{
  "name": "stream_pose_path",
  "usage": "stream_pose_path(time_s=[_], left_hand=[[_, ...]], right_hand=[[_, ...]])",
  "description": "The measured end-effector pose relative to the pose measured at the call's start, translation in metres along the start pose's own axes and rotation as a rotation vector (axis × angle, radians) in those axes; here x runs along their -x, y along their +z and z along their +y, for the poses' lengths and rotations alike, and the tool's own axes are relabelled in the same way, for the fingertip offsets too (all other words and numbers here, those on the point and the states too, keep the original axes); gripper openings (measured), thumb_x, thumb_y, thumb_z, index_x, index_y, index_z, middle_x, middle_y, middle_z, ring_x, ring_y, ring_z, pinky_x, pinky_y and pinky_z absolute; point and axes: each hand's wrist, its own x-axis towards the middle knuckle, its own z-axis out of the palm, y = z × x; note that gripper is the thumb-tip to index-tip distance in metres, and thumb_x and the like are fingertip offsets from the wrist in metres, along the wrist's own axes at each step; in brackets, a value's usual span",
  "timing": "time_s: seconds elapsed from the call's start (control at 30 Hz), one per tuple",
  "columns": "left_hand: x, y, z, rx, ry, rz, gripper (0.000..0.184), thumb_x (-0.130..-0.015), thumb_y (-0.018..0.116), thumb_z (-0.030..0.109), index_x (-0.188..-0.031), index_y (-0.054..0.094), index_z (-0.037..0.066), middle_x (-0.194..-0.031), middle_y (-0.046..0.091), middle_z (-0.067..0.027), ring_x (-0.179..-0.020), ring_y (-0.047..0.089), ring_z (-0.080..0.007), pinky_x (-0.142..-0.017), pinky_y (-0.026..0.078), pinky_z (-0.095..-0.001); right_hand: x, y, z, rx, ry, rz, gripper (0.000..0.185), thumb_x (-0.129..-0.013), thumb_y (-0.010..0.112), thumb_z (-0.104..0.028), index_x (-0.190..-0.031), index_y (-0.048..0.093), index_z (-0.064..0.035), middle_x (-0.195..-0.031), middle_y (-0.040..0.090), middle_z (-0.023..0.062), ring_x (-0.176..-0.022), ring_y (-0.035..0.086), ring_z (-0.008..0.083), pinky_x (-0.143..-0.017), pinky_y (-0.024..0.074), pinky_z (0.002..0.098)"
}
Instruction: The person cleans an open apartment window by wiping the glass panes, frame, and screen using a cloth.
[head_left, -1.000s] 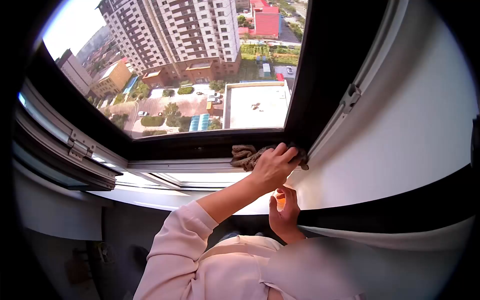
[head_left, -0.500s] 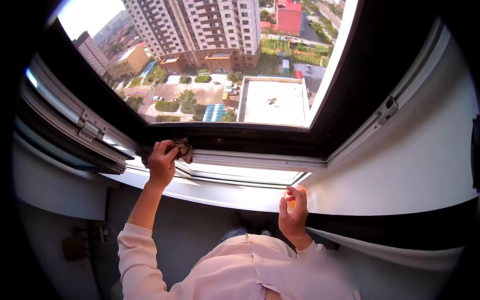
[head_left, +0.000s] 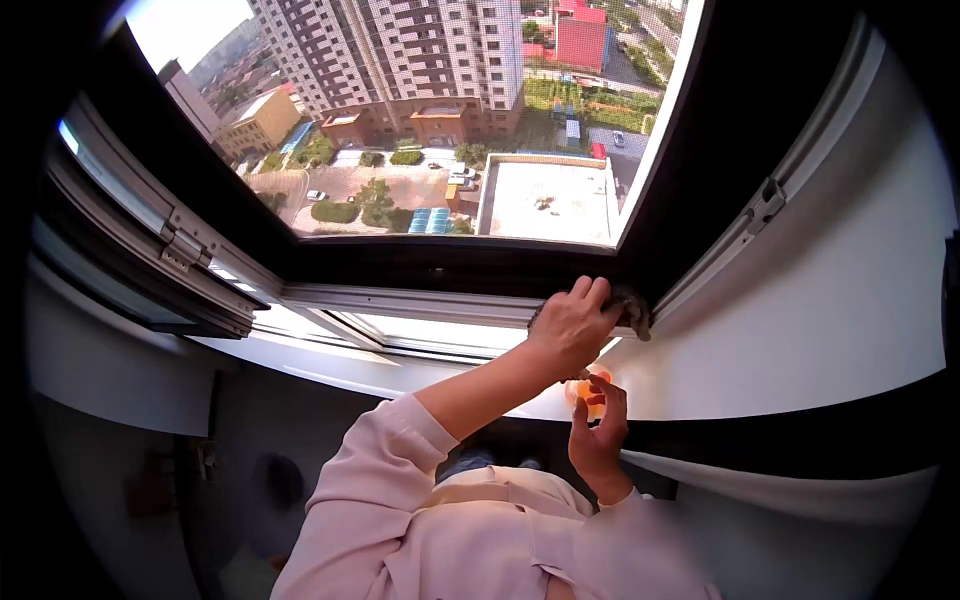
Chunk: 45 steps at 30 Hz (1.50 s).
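Note:
My left hand (head_left: 572, 325) is closed on a dark, crumpled rag (head_left: 630, 312) and presses it to the right end of the window's lower frame rail (head_left: 430, 303). Below it, by the sill's right end, my right hand (head_left: 598, 445) has its thumb and fingers curled about an orange, see-through object (head_left: 585, 392). Part of that object is hidden by the fingers, so its exact kind is unclear. My left forearm crosses in front of my body.
A dark sash frame (head_left: 440, 262) with a mesh screen faces high-rise buildings far below. On the left, a hinged window panel (head_left: 130, 270) stands swung inward. The white sill (head_left: 400, 372) runs beneath the opening, and a metal latch plate (head_left: 768, 203) sits on the right frame.
My left hand has moved the rag from the left end of the lower rail to its right corner. My right hand has shifted slightly right, staying at the orange object.

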Motion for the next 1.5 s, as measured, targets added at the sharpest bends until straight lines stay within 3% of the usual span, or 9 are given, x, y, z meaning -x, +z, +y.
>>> stream_pose_path(time_s=[0.23,0.47,0.57,0.63,0.87,1.1,1.3,1.37,1.5], left_hand=[[0.126,-0.102,-0.129,-0.153,-0.303,0.123,0.023,-0.069,0.062,-0.004,-0.088,0.069,0.007,-0.092,0.053,-0.0068,-0.087,0.058,-0.0264,-0.067,0.050,-0.0368],[0.220,-0.179,-0.237,-0.468,-0.750,0.001,0.020,-0.078,0.059,0.001,-0.094,0.070,0.009,-0.099,0.055,-0.0084,-0.089,0.059,-0.0303,-0.075,0.050,-0.0391],[0.224,-0.187,-0.234,-0.413,-0.717,0.346,0.030,-0.077,0.055,0.000,-0.100,0.071,0.011,-0.099,0.056,-0.0094,-0.090,0.059,-0.0290,-0.076,0.050,-0.0385],[0.205,-0.178,-0.209,-0.228,-0.589,0.442,0.033,-0.076,0.051,-0.007,-0.100,0.070,0.005,-0.097,0.054,-0.0109,-0.086,0.059,-0.0276,-0.076,0.049,-0.0341],[0.063,-0.090,-0.063,0.193,-0.193,0.227,0.034,-0.069,0.061,-0.010,-0.097,0.070,0.006,-0.097,0.053,-0.0090,-0.082,0.059,-0.0232,-0.066,0.051,-0.0324],[-0.018,0.017,0.031,0.064,0.118,0.044,0.037,-0.067,0.070,0.008,-0.104,0.069,0.014,-0.098,0.049,-0.0055,-0.091,0.053,-0.0218,-0.065,0.049,-0.0307],[0.010,-0.011,-0.009,0.019,0.142,0.062,0.032,-0.066,0.074,0.015,-0.098,0.072,0.016,-0.095,0.049,-0.0041,-0.086,0.052,-0.0204,-0.062,0.047,-0.0295],[0.041,-0.035,-0.039,0.028,0.045,0.104,0.029,-0.066,0.073,0.009,-0.094,0.073,0.017,-0.093,0.050,-0.0039,-0.082,0.054,-0.0217,-0.061,0.048,-0.0317],[0.118,-0.094,-0.108,-0.118,-0.155,0.153,0.034,-0.062,0.067,-0.004,-0.088,0.073,0.016,-0.092,0.052,-0.0048,-0.082,0.056,-0.0242,-0.063,0.051,-0.0342]], right_hand=[[-0.003,0.011,0.000,-0.069,0.031,-0.068,0.032,-0.081,0.061,-0.004,-0.112,0.057,-0.0007,-0.097,0.058,0.0123,-0.080,0.057,0.0237,-0.074,0.0485,0.0340],[-0.008,0.034,-0.015,-0.125,-0.035,-0.136,0.033,-0.079,0.062,-0.004,-0.112,0.058,-0.0011,-0.098,0.058,0.0112,-0.080,0.057,0.0206,-0.072,0.0488,0.0315],[-0.010,0.039,-0.015,-0.143,-0.069,-0.122,0.033,-0.079,0.062,-0.004,-0.112,0.058,-0.0017,-0.097,0.058,0.0111,-0.079,0.057,0.0208,-0.071,0.0491,0.0313],[-0.008,0.040,-0.014,-0.120,-0.055,-0.121,0.033,-0.079,0.063,-0.005,-0.111,0.059,-0.0033,-0.094,0.059,0.0113,-0.077,0.058,0.0217,-0.069,0.0494,0.0320],[0.000,0.021,-0.007,-0.032,-0.011,-0.081,0.033,-0.081,0.064,-0.012,-0.113,0.059,-0.0061,-0.093,0.060,0.0094,-0.075,0.059,0.0208,-0.068,0.0496,0.0332],[0.010,0.001,0.011,-0.011,0.063,-0.057,0.037,-0.083,0.064,-0.011,-0.117,0.054,-0.0030,-0.099,0.058,0.0150,-0.081,0.060,0.0249,-0.072,0.0504,0.0345],[0.000,0.009,-0.001,-0.025,0.109,-0.120,0.035,-0.082,0.065,-0.011,-0.115,0.056,-0.0042,-0.099,0.059,0.0129,-0.078,0.060,0.0237,-0.071,0.0504,0.0351],[-0.004,0.017,-0.004,-0.027,0.091,-0.162,0.036,-0.081,0.062,-0.004,-0.116,0.055,-0.0005,-0.099,0.057,0.0132,-0.081,0.057,0.0220,-0.076,0.0478,0.0328],[-0.010,0.033,-0.002,-0.084,-0.012,-0.145,0.033,-0.080,0.062,-0.005,-0.112,0.058,-0.0022,-0.097,0.059,0.0129,-0.080,0.058,0.0224,-0.073,0.0492,0.0338]])
